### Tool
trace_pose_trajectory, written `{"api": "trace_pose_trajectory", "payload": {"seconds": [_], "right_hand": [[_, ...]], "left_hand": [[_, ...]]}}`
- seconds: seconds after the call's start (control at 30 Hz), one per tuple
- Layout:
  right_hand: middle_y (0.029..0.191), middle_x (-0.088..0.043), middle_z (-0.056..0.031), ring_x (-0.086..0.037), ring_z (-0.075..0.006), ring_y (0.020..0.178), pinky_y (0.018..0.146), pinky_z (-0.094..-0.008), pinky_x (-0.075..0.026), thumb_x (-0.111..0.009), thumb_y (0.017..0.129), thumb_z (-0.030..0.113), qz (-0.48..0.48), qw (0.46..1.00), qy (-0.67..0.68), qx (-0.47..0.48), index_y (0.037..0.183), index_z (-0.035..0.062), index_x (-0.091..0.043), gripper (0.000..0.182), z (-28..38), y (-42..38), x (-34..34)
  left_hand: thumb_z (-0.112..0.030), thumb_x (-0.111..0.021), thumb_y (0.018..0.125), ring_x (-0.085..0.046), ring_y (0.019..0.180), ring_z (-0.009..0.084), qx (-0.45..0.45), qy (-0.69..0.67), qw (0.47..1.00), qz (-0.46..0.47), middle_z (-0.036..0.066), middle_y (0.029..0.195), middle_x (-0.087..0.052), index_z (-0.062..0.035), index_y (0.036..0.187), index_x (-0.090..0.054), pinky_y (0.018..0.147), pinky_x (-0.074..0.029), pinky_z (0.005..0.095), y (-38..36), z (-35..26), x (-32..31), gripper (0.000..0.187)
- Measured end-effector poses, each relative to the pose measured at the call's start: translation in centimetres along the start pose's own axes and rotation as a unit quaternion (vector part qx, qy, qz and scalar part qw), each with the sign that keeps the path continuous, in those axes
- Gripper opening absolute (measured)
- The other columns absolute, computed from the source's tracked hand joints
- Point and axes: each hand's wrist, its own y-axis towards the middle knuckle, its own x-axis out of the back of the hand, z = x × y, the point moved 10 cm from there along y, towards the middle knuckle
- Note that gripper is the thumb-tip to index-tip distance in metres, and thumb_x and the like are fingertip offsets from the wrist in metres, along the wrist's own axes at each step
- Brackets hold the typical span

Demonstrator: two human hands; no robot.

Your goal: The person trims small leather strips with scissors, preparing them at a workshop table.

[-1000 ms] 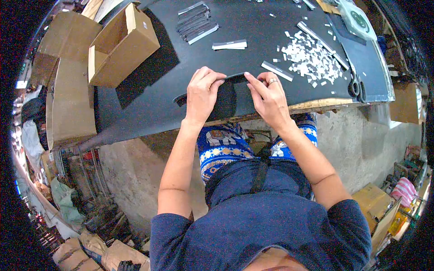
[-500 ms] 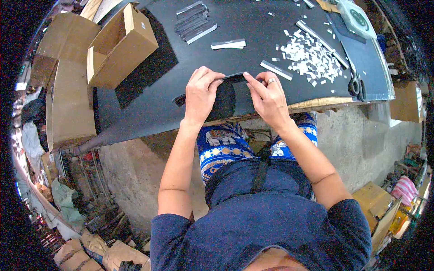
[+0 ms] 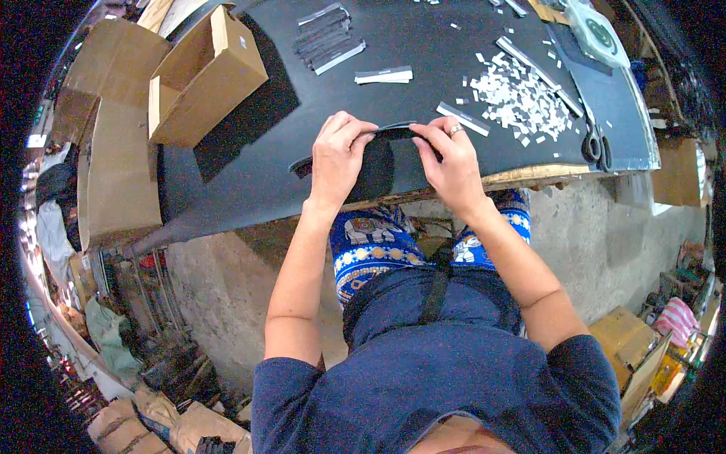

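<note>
A thin, dark, flexible strip (image 3: 395,125) bows gently between my two hands above the black tabletop. My left hand (image 3: 337,157) pinches it between thumb and fingers, and a dark tail of it seems to come out on the left of that hand. My right hand (image 3: 454,155), with a ring on one finger, has its fingertips closed at the strip's right end. Just beyond the right hand lies a dark strip with a white edge (image 3: 463,119). A couple of white-edged strips (image 3: 383,76) lie farther up, beside a stack of dark strips (image 3: 330,39).
Many small white pieces (image 3: 522,98) are heaped on the right, near a long strip (image 3: 538,74). Black scissors (image 3: 592,144) lie near the table's wooden edge (image 3: 533,173). An open cardboard box (image 3: 215,87) stands at left, and a clear plastic container (image 3: 597,34) sits at far right.
My right fingertips have shifted slightly, and more of the strip's right end shows above them. My left hand keeps its pinch in nearly the same place.
</note>
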Motion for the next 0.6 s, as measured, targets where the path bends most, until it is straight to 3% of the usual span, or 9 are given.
{"api": "trace_pose_trajectory", "payload": {"seconds": [0.2,0.3,0.43,0.5,0.6], "right_hand": [[0.084,-0.056,-0.0141,-0.057,-0.0344,0.083,0.073,-0.0425,-0.046,-0.068,0.077,0.004,0.028,0.998,0.02,-0.06,0.083,0.0037,-0.059,0.011,-1.2,1.6,-1.2],[0.083,-0.055,-0.0147,-0.057,-0.0349,0.084,0.073,-0.0435,-0.045,-0.069,0.075,0.004,0.028,0.997,0.023,-0.063,0.08,0.0035,-0.059,0.011,-1.4,2.2,-1.9],[0.083,-0.056,-0.0162,-0.056,-0.036,0.084,0.074,-0.0448,-0.046,-0.068,0.073,0.002,0.041,0.998,0.041,-0.006,0.078,0.003,-0.059,0.01,-0.3,3.1,-3.5],[0.081,-0.056,-0.0165,-0.056,-0.0363,0.083,0.073,-0.0447,-0.046,-0.066,0.071,0.0,0.036,0.998,0.044,0.013,0.076,0.0028,-0.06,0.008,0.4,3.6,-4.3],[0.077,-0.055,-0.0146,-0.055,-0.0348,0.081,0.074,-0.0435,-0.045,-0.064,0.07,-0.003,0.047,0.997,0.041,0.043,0.074,0.0023,-0.058,0.009,0.9,4.5,-5.3]], "left_hand": [[0.0,-0.068,0.075,-0.062,0.078,0.0244,0.006,-0.007,1.0,0.005,0.01,0.079,-0.061,-0.0028,0.086,-0.069,0.071,-0.049,0.033,0.0,0.2,0.0,0.012],[0.0,-0.068,0.075,-0.062,0.078,0.0245,0.01,-0.004,1.0,0.01,0.01,0.081,-0.062,-0.0028,0.088,-0.069,0.07,-0.049,0.0328,-0.1,0.7,0.3,0.013],[-0.001,-0.067,0.075,-0.06,0.082,0.0286,0.039,-0.009,0.999,0.001,0.011,0.083,-0.061,-0.0029,0.089,-0.068,0.074,-0.048,0.0375,0.2,1.7,2.1,0.013],[0.0,-0.069,0.073,-0.061,0.08,0.028,0.061,0.002,0.998,0.01,0.011,0.083,-0.061,-0.0026,0.094,-0.068,0.075,-0.049,0.0359,0.2,2.2,2.9,0.021],[0.001,-0.073,0.068,-0.06,0.091,0.0274,0.114,0.013,0.993,0.024,0.012,0.096,-0.061,-0.0032,0.105,-0.067,0.082,-0.048,0.035,-0.1,3.8,3.3,0.038]]}}
